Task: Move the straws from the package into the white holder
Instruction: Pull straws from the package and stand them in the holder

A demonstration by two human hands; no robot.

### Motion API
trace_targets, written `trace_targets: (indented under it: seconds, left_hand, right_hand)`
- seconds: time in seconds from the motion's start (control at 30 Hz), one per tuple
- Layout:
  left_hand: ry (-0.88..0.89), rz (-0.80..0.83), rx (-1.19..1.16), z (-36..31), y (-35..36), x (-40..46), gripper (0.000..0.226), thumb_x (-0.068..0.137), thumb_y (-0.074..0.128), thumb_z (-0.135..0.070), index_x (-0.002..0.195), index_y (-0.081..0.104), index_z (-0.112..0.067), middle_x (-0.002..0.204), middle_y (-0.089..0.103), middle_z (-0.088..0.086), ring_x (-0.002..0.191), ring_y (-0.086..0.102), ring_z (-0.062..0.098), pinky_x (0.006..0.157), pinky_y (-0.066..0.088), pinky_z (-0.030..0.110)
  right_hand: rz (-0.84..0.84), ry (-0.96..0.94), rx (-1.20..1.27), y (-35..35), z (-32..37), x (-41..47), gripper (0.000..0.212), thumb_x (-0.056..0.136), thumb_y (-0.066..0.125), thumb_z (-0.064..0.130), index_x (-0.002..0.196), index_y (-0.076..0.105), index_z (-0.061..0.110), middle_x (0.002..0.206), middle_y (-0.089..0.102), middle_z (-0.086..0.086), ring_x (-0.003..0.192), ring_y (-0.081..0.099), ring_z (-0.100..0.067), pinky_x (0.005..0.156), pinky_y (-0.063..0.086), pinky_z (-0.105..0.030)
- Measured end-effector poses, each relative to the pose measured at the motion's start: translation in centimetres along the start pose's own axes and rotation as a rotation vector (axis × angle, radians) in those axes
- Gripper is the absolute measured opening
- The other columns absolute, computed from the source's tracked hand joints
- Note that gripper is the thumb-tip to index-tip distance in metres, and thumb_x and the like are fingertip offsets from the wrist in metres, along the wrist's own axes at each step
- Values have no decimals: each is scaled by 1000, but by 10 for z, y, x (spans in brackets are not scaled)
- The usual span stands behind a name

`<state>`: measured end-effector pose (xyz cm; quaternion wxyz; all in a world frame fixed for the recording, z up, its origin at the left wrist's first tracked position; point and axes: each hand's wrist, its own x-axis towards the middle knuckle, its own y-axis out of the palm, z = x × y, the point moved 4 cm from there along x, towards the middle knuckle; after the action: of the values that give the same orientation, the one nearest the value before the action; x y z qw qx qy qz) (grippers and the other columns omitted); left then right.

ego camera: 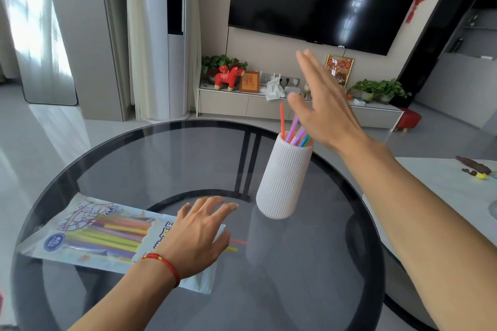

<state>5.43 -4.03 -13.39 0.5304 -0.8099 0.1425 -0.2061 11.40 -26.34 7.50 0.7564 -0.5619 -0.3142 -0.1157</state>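
Note:
A clear printed package (88, 234) of coloured straws lies flat at the table's left, its open end pointing right. My left hand (200, 231) rests on that end with fingers spread, holding nothing. A red and a yellow straw tip (234, 246) poke out past it. The ribbed white holder (285, 180) stands upright right of centre with several coloured straws (297, 131) in it. My right hand (321, 105) hovers just above and behind those straws, fingers apart and empty.
The round dark glass table (309, 277) has a black rim; its metal frame shows through. A white table (443, 185) with small items stands at the right. Behind are a TV cabinet with plants and ornaments and a red stool (408, 119).

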Motion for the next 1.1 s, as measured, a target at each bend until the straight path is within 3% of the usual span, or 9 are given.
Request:
trace_targets:
  seconds: [0.07,0.13,0.27,0.37,0.47,0.57,0.7,0.87,1.1]
  left_hand:
    - [0,5,14,0,0,0,50,99,40,-46,147,31,-42,155,32,-8,141,31,17,118,27,50]
    - [5,14,27,0,-2,-1,51,97,41,-48,147,29,-43,155,32,-9,142,30,17,119,26,51]
    - [20,66,106,5,-5,-3,71,85,38,-70,149,22,-45,155,31,-8,144,28,19,117,26,55]
    - [1,222,240,16,-1,-9,101,68,34,-89,153,3,-44,163,20,-1,150,15,23,120,15,60]
    - [-42,477,264,28,3,-17,131,50,49,-96,148,-21,-45,167,-4,0,154,-9,21,119,-4,66]
    - [-40,575,296,32,0,-21,144,46,66,-85,143,-32,-45,166,-7,-2,154,-13,21,114,-9,73]
    - [10,473,363,23,-4,-17,133,58,70,-67,153,-16,-30,145,24,-2,143,22,21,116,4,72]
    - [85,253,402,4,-14,-10,113,56,56,-66,151,10,-26,126,38,2,120,44,27,115,16,66]
    - [306,39,784,-17,-24,-4,113,54,76,-45,151,24,-19,124,44,15,113,46,35,107,15,77]
  right_hand:
    - [182,23,-104,11,-3,4,53,110,41,39,160,43,22,171,37,-5,157,32,-26,124,25,-46]
    - [304,77,-110,18,-4,0,42,110,40,42,125,71,18,136,70,-11,130,62,-34,110,49,-53]
    - [26,-28,-76,1,3,-3,38,106,51,32,132,70,12,139,70,-9,129,62,-29,111,48,-49]
    - [-299,-271,-39,-17,25,-24,27,98,54,22,100,75,6,98,77,-10,92,68,-28,81,56,-42]
    - [-188,-376,31,5,48,-66,21,94,56,20,81,71,12,74,69,1,62,57,-20,56,50,-36]
    - [294,-158,54,61,45,-108,18,95,57,34,86,70,25,81,73,11,63,54,-8,61,47,-31]
    - [648,162,206,127,25,-159,35,98,49,59,116,67,36,104,71,17,90,63,-4,79,48,-31]
    - [678,601,705,161,25,-180,48,93,40,66,106,64,27,107,70,-10,51,62,-13,50,51,-31]
    - [647,991,1360,169,49,-190,39,109,45,34,102,66,3,91,65,-20,57,67,-29,53,59,-37]
